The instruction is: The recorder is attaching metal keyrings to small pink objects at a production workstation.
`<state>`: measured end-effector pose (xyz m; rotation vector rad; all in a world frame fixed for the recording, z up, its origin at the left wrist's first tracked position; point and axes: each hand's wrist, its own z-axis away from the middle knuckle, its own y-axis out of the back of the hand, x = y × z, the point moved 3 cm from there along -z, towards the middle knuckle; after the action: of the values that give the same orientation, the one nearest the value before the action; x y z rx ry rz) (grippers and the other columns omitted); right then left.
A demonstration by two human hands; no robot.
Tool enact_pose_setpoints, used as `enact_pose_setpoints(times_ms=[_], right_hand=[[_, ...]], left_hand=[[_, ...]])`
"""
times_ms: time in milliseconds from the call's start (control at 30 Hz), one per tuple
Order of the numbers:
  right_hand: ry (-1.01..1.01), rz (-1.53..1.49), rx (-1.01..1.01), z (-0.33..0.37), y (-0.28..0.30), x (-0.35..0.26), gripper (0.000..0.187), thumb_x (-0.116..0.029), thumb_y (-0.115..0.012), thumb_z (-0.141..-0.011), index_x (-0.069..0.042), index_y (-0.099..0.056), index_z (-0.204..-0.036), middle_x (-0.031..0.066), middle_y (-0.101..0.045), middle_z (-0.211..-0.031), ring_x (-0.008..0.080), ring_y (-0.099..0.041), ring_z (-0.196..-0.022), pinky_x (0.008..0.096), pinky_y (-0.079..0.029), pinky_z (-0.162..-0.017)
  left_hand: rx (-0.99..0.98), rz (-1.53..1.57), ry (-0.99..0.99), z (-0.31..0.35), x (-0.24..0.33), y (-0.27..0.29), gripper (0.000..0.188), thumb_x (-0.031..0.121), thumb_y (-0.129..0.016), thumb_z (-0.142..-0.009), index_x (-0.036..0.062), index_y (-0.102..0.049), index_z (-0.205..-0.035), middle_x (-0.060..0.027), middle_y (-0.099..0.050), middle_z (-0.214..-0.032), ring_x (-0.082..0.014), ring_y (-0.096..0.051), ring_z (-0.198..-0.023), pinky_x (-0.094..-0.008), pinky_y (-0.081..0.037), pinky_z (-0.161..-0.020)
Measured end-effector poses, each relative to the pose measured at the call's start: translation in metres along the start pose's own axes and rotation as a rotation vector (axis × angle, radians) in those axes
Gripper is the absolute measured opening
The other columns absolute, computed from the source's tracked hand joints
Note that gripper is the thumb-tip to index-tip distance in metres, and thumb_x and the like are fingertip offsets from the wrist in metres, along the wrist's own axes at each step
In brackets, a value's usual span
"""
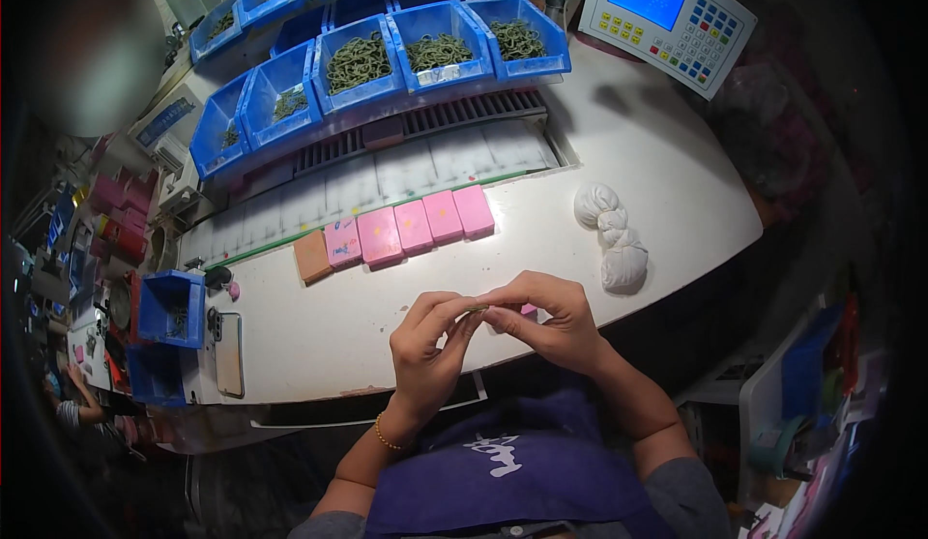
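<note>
My left hand (425, 346) and my right hand (551, 321) meet above the front edge of the white bench, both closed in a pinch. Between their fingertips shows a thin green strip-like piece (478, 308); its full shape is hidden by the fingers. Part of a pink block (528, 309) shows behind my right hand's fingers. Beyond the hands, a row of several pink blocks (413, 226) lies on the bench, with a brown-orange block (312, 257) at its left end.
Blue bins (358, 62) at the back hold heaps of small green pieces. A keypad machine with a screen (667, 22) stands back right. A knotted white cloth bundle (614, 236) lies to the right. At left are a phone (229, 355) and stacked blue bins (171, 292). Another person's arm (85, 394) shows far left.
</note>
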<state>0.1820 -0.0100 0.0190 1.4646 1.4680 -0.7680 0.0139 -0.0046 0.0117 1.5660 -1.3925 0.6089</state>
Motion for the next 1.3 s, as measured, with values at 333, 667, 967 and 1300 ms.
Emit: enact_pose_setpoints(times_ms=[333, 667, 967, 1300], right_hand=[[0.176, 0.198, 0.042, -0.003, 0.0, -0.008, 0.021, -0.001, -0.075, -0.082, -0.005, -0.073, -0.103, 0.0056, -0.07, -0.084, 0.0142, -0.063, -0.066, 0.0266, -0.051, -0.056], [0.253, 0.309, 0.126, 0.004, -0.011, -0.013, 0.018, -0.003, -0.079, -0.077, -0.004, -0.072, -0.094, 0.0055, -0.07, -0.08, 0.0164, -0.064, -0.063, 0.0269, -0.049, -0.053], [0.124, 0.176, 0.149, 0.004, -0.011, -0.01, 0.015, -0.005, -0.078, -0.081, -0.004, -0.072, -0.094, 0.0059, -0.068, -0.074, 0.0119, -0.062, -0.059, 0.0241, -0.047, -0.053], [0.075, 0.159, 0.134, 0.005, -0.013, -0.01, 0.015, -0.007, -0.077, -0.083, -0.006, -0.073, -0.098, 0.0034, -0.065, -0.07, 0.0099, -0.054, -0.054, 0.0247, -0.041, -0.051]], left_hand=[[0.033, -0.051, -0.024, 0.001, 0.0, 0.003, 0.022, -0.003, -0.074, -0.082, 0.0027, -0.072, -0.103, -0.0084, -0.066, -0.093, -0.0121, -0.057, -0.065, -0.0246, -0.048, -0.057], [0.04, -0.011, -0.087, 0.002, -0.002, 0.001, 0.024, -0.005, -0.075, -0.079, 0.0, -0.07, -0.101, -0.0109, -0.067, -0.098, -0.0107, -0.058, -0.064, -0.0237, -0.047, -0.054], [-0.014, 0.063, -0.025, 0.002, -0.001, -0.003, 0.02, -0.001, -0.073, -0.084, 0.0, -0.07, -0.104, -0.0092, -0.065, -0.096, -0.0101, -0.054, -0.064, -0.0233, -0.044, -0.057], [-0.096, 0.159, 0.109, 0.004, -0.004, -0.005, 0.018, 0.0, -0.067, -0.088, -0.0011, -0.068, -0.106, -0.0072, -0.061, -0.097, -0.0095, -0.056, -0.077, -0.0225, -0.045, -0.064]])
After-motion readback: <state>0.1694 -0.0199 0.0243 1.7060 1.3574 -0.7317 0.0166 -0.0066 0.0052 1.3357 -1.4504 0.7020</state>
